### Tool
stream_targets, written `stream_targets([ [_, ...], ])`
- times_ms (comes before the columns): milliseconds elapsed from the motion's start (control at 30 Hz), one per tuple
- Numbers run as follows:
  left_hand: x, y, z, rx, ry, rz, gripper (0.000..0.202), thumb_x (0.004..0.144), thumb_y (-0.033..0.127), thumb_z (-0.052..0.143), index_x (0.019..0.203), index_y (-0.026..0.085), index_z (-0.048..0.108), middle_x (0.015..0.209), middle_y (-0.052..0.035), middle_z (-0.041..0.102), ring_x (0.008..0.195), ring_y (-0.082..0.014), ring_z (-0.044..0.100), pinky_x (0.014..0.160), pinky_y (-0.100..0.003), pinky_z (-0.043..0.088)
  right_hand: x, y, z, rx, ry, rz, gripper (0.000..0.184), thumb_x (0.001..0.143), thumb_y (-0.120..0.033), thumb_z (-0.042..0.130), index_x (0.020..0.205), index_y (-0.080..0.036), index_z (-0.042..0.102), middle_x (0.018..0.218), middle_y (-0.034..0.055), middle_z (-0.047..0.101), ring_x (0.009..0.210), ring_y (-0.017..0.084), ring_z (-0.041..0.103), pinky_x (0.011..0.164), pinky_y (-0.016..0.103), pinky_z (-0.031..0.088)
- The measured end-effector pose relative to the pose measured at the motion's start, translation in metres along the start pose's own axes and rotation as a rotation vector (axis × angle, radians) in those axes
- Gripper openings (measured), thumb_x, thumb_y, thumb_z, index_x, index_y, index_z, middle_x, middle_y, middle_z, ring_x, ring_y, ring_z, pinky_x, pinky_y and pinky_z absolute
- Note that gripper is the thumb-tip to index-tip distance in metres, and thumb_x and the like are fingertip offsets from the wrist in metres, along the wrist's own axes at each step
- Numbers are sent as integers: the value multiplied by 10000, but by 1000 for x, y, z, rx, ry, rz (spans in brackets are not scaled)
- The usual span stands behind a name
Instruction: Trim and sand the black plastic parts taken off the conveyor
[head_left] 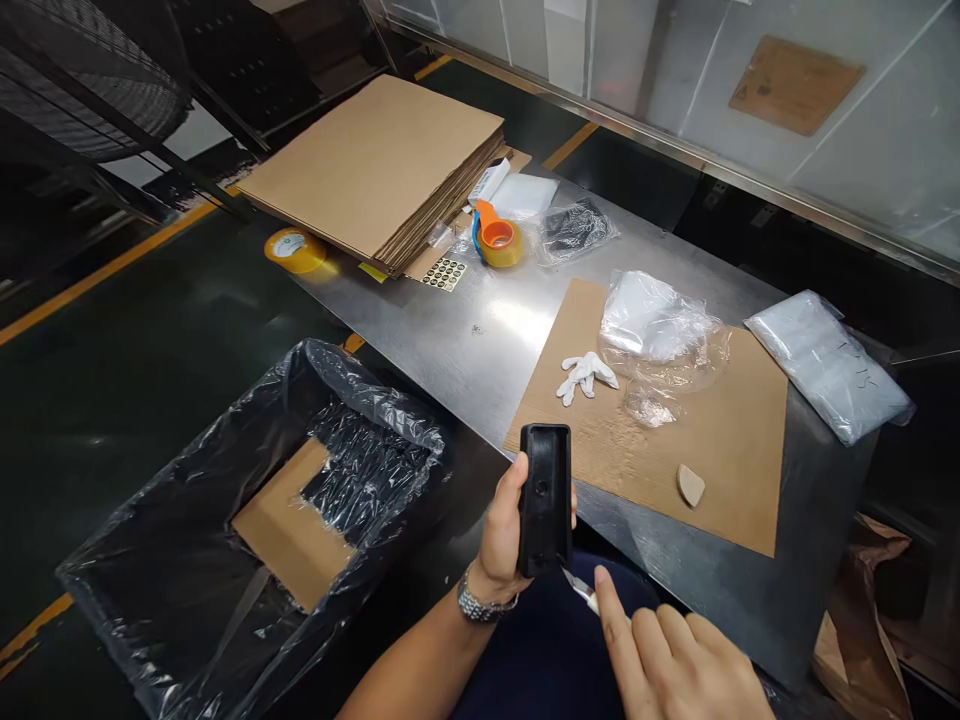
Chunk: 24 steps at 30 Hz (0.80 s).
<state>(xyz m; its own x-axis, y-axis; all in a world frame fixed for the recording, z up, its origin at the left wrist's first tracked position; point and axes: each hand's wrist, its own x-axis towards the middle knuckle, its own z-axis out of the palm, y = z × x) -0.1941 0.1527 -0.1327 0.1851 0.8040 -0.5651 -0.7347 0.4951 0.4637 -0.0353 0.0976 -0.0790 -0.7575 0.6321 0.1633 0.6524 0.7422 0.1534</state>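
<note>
Wrapped around a black rectangular plastic housing with a hollow face is my left hand, a metal watch on its wrist. My right hand is closed around a small knife with a pale handle, mostly hidden by the fingers. The blade tip is at the housing's lower right corner; whether it touches cannot be made out. Both hands are in front of the table's near edge. Beyond them, a flat cardboard sheet carries a white glove, a small beige wedge-shaped piece and clear plastic bags.
A box lined with a black bag stands on the floor at left, cardboard inside. Stacked cardboard, a tape dispenser, a tape roll and stickers occupy the metal table's far end. Packed plastic bags overhang the right edge.
</note>
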Motion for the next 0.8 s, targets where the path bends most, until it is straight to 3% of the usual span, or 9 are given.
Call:
stream_targets([
  [800, 1, -4, 1, 56, 40, -59, 460, 807, 504, 409, 646, 110, 582, 537, -36, 547, 456, -106, 490, 420, -212, 375, -7, -2, 6, 3, -41, 0, 394, 697, -24, 412, 1045, -46, 597, 466, -26, 389, 370, 93, 359, 404, 276, 158],
])
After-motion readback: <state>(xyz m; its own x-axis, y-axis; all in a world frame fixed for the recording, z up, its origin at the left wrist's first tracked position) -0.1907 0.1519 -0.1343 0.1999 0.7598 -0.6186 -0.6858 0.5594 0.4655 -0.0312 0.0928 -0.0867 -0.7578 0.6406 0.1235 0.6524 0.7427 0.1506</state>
